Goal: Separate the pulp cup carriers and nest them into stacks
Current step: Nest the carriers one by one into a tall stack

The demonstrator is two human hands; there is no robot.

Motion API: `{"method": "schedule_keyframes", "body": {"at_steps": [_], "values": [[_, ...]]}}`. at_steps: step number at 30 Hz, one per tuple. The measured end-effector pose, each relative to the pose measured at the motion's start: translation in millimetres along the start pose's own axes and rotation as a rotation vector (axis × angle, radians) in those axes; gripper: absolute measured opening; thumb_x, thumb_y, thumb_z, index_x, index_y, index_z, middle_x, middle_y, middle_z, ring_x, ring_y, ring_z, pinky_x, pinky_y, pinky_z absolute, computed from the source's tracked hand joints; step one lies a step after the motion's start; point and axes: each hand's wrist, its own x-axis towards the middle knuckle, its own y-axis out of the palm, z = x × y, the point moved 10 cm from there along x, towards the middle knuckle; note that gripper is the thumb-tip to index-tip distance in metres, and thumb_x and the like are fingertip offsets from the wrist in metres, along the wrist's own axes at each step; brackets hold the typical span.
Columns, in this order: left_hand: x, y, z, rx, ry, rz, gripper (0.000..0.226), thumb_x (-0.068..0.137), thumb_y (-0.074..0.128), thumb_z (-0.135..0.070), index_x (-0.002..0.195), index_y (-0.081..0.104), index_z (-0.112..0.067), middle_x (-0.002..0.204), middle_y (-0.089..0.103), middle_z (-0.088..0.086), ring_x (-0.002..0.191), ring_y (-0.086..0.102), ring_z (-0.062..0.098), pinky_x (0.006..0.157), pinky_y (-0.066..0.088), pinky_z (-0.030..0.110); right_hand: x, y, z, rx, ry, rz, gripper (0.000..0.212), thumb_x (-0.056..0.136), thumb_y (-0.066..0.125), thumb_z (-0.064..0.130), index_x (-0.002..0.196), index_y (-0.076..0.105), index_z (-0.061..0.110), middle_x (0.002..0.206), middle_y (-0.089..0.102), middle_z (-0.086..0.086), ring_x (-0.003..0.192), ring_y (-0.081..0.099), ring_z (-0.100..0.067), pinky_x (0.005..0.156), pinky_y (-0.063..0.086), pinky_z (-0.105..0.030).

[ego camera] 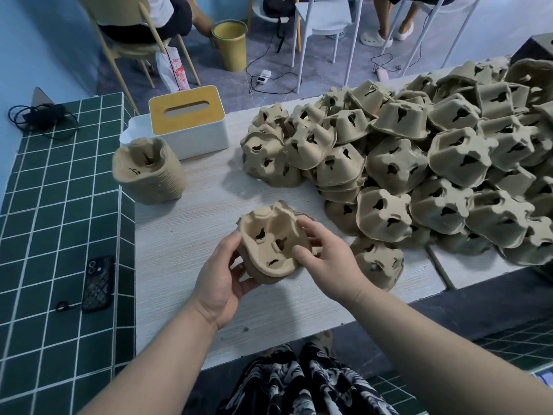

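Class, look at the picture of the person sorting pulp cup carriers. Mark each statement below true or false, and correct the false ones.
1. Both hands hold one carrier. True: the left hand grips its left edge and the right hand its right side.
2. The loose pile lies left of the held carrier. False: it lies to the right and beyond.
3. A nested stack stands beside the tissue box. True.
4. The phone lies on the wooden table. False: it lies on the green tiled counter.
5. The tissue box has a green lid. False: its lid is yellow.
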Motion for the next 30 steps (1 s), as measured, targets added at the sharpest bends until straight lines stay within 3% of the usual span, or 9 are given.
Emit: {"method": "schedule_keyframes", "body": {"at_steps": [3, 8, 11, 15, 20, 24, 27, 30], "values": [[-1, 0, -3, 0.062, 0.027, 0.008, 0.052, 0.074, 0.069, -0.037, 0.120, 0.062, -0.015, 0.108, 0.072, 0.009, 0.090, 0.069, 0.020, 0.067, 0.059, 0.039, 2, 4, 4, -0.148, -0.046, 0.016, 0.049, 0.085, 0.066, 0.023, 0.132, 0.054, 0.022, 0.119, 0.057, 0.012, 0.101, 0.055, -0.006, 0.092, 0.047, -0.026], [3, -15, -2, 0.070, 0.039, -0.059, 0.052, 0.069, 0.071, -0.028, 0.119, 0.061, -0.017, 0.115, 0.069, 0.014, 0.091, 0.068, 0.024, 0.065, 0.058, 0.037, 11, 1, 0, -0.351, -0.087, -0.024, 0.050, 0.082, 0.071, 0.035, 0.129, 0.056, 0.023, 0.123, 0.054, 0.007, 0.113, 0.051, -0.012, 0.093, 0.042, -0.025], [5, -31, 1, 0.034, 0.030, -0.111, 0.050, 0.070, 0.072, -0.026, 0.118, 0.061, -0.017, 0.115, 0.068, 0.013, 0.096, 0.067, 0.026, 0.068, 0.059, 0.042, 20, -19, -17, -0.401, 0.044, -0.117, 0.064, 0.081, 0.071, 0.039, 0.137, 0.047, 0.022, 0.134, 0.047, 0.002, 0.122, 0.046, -0.018, 0.099, 0.036, -0.029], [6, -43, 4, 0.036, 0.018, -0.140, 0.051, 0.069, 0.072, -0.027, 0.118, 0.061, -0.019, 0.115, 0.069, 0.012, 0.096, 0.067, 0.025, 0.070, 0.060, 0.042, 30, -14, -42, -0.418, 0.216, 0.004, 0.085, 0.077, 0.073, 0.043, 0.147, 0.028, 0.023, 0.144, 0.041, -0.004, 0.130, 0.041, -0.023, 0.101, 0.034, -0.032], [5, -43, 10, 0.066, -0.010, -0.126, 0.056, 0.067, 0.074, -0.029, 0.120, 0.060, -0.018, 0.114, 0.069, 0.012, 0.094, 0.069, 0.024, 0.071, 0.059, 0.042, 36, -5, -60, -0.355, 0.318, 0.083, 0.094, 0.075, 0.076, 0.041, 0.149, 0.020, 0.021, 0.138, 0.051, -0.003, 0.124, 0.050, -0.024, 0.099, 0.039, -0.031], [5, -39, 11, 0.094, -0.009, -0.115, 0.059, 0.064, 0.075, -0.031, 0.121, 0.060, -0.020, 0.112, 0.071, 0.009, 0.087, 0.072, 0.019, 0.070, 0.059, 0.040, 41, -7, -64, -0.370, 0.321, 0.063, 0.090, 0.071, 0.078, 0.042, 0.144, 0.033, 0.017, 0.130, 0.051, -0.004, 0.118, 0.052, -0.021, 0.096, 0.041, -0.030], [7, -41, 10, 0.100, -0.008, -0.125, 0.061, 0.063, 0.076, -0.031, 0.121, 0.059, -0.021, 0.112, 0.071, 0.009, 0.086, 0.072, 0.019, 0.069, 0.059, 0.039, 43, -14, -63, -0.305, 0.288, 0.014, 0.057, 0.067, 0.079, 0.042, 0.115, 0.058, 0.019, 0.106, 0.062, 0.001, 0.100, 0.059, -0.017, 0.078, 0.043, -0.026], [8, -40, 9, 0.108, -0.002, -0.116, 0.057, 0.065, 0.076, -0.029, 0.119, 0.060, -0.022, 0.111, 0.071, 0.009, 0.083, 0.073, 0.017, 0.068, 0.059, 0.038, 38, -14, -60, -0.177, 0.287, 0.021, 0.046, 0.074, 0.078, 0.034, 0.109, 0.051, 0.021, 0.093, 0.058, 0.009, 0.090, 0.057, -0.012, 0.076, 0.044, -0.027]]}}
